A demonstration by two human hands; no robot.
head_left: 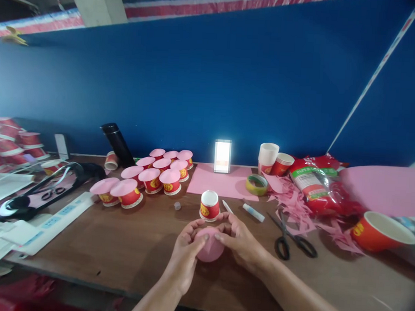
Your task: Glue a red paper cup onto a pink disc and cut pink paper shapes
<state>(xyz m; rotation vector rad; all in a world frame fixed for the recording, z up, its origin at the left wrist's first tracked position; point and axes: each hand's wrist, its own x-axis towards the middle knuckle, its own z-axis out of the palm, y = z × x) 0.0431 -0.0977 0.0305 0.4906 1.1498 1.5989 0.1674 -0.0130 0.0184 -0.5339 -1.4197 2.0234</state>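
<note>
Between both hands is a round piece of pink paper, its upper edge pinched and creased at the middle. My left hand grips its left side with thumb and fingers. On the other side, my right hand pinches it the same way. Just beyond the fingers a red paper cup with a white top stands on the table. Close to it lie a white pen-like stick, a glue stick and black-handled scissors. A small clear cap sits to the left.
Several red cups with pink paper discs stand at left. Behind are a pink sheet, a tape roll and stacked white cups. Pink scraps, a red bag and a tipped bowl-like cup lie right; a black flask leans left.
</note>
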